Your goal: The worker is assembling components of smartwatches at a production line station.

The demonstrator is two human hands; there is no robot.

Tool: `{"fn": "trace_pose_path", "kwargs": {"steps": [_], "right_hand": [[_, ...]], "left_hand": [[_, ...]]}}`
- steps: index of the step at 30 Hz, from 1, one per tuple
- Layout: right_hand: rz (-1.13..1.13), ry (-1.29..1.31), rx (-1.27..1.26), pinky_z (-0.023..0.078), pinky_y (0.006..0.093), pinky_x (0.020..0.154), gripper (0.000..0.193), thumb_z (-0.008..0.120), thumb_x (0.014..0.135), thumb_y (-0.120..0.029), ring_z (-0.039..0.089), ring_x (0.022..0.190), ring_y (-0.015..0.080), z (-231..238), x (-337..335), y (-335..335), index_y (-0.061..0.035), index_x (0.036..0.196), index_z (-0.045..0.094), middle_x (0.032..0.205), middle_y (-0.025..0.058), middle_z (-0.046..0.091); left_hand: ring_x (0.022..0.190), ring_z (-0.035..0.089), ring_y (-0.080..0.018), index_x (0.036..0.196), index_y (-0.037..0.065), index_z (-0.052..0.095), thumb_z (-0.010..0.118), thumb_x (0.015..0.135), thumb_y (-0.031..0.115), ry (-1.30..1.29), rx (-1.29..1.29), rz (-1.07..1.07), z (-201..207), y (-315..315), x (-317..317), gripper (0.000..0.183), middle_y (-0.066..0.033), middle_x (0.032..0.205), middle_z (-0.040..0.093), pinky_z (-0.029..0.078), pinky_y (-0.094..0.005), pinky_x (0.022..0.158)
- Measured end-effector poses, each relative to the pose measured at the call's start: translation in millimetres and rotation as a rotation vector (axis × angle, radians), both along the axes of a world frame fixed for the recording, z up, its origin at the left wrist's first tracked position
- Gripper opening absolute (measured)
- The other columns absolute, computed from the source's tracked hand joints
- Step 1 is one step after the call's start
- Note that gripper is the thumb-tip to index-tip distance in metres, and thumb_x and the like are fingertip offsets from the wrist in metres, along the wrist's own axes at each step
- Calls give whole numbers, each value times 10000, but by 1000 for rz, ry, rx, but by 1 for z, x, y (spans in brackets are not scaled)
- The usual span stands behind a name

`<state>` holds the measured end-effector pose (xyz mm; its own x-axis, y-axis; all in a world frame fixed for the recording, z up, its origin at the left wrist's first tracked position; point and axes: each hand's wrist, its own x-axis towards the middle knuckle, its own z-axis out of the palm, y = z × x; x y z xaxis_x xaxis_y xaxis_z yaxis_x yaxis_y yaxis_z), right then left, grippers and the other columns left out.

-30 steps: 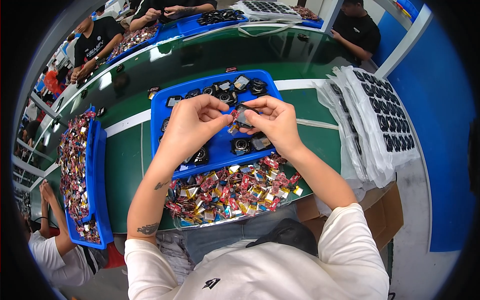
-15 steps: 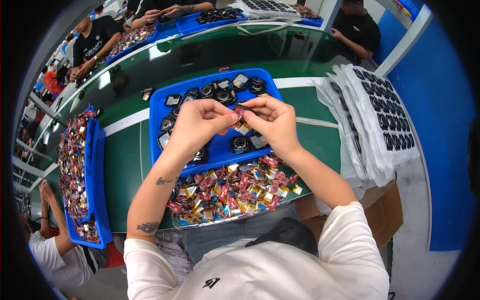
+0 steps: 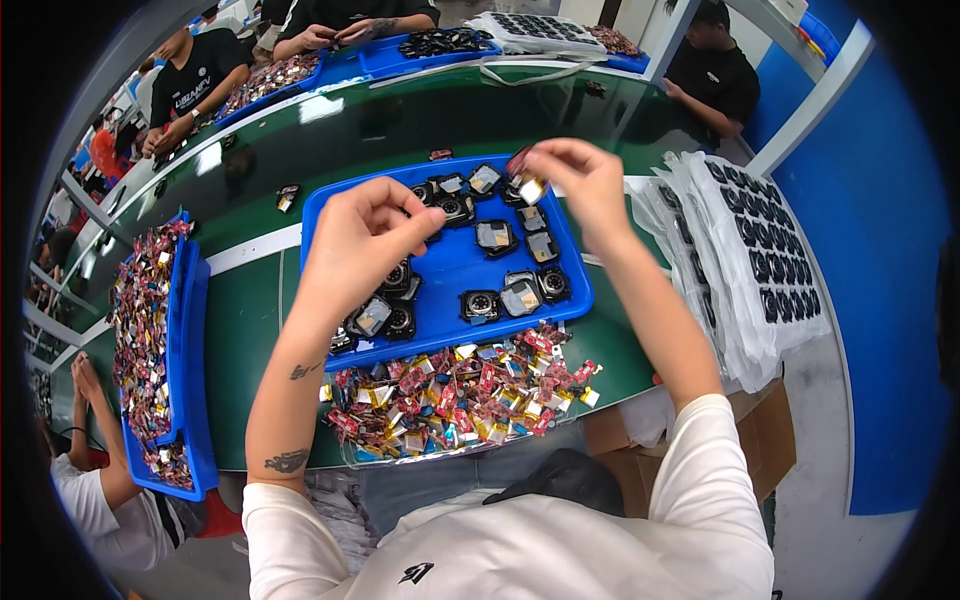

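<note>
My right hand (image 3: 585, 185) is raised over the far right corner of the blue tray (image 3: 400, 352), slightly blurred. Between its thumb and fingers is a small red circuit board with a silvery battery (image 3: 531, 190) hanging from it. Above the tray's left part is my left hand (image 3: 370, 230), fingers curled and thumb tip close to them, with nothing visible in the pinch. Several black watch cases lie in the tray, among them a grey-faced watch case (image 3: 494, 237) near the middle and a round-sensor watch case (image 3: 480, 305) at the near side. My left hand covers part of the tray.
A heap of red circuit boards with batteries (image 3: 460, 395) lies at the near table edge. To the left stands a blue bin (image 3: 190, 350) full of similar parts. Stacked white trays (image 3: 760, 240) of black pieces are at right. Several people work around the green table (image 3: 245, 330).
My hands, together over the tray before, are now apart. My right hand has moved up and right with the circuit board and battery; my left has shifted slightly left. The tray's middle is uncovered.
</note>
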<state>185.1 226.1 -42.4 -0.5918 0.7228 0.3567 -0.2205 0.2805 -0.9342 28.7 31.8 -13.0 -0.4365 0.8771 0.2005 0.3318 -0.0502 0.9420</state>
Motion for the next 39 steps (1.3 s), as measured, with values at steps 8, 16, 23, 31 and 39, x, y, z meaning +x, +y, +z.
{"fn": "trace_pose_path", "kwargs": {"steps": [8,16,23,31,39], "right_hand": [[-710,-533,54,486,258,750,206,752,727,-238,655,773,144,-72,-7,172,-67,842,756,817,63,717],[-692,-515,447,511,323,692,212,670,728,-181,666,726,201,-59,-11,155,-72,903,723,705,76,680],[71,-558,893,454,320,820,228,664,805,-174,591,908,217,-28,0,15,-51,995,694,949,91,644],[63,-518,759,424,357,893,229,704,776,-204,539,1030,255,-46,9,-3,-57,952,693,1027,92,637],[668,-378,887,462,335,835,260,655,692,38,543,971,232,-6,16,-89,-92,913,704,1066,62,601]], "left_hand": [[589,579,-44,687,0,608,658,879,230,87,35,48,18,-11,-7,304,-21,608,617,418,-190,537],[552,539,-39,673,-14,606,651,870,224,178,30,67,19,-14,-11,313,-24,578,605,409,-207,517],[599,544,-26,691,5,592,656,878,198,221,-31,25,18,-15,-7,277,0,626,597,405,-181,536],[580,616,-123,763,-27,657,684,820,205,332,-46,-47,12,-11,-3,241,-79,632,640,474,-255,562],[582,562,-74,827,-34,664,685,826,158,526,-28,-66,15,-17,-3,193,-53,643,635,464,-226,569]]}}
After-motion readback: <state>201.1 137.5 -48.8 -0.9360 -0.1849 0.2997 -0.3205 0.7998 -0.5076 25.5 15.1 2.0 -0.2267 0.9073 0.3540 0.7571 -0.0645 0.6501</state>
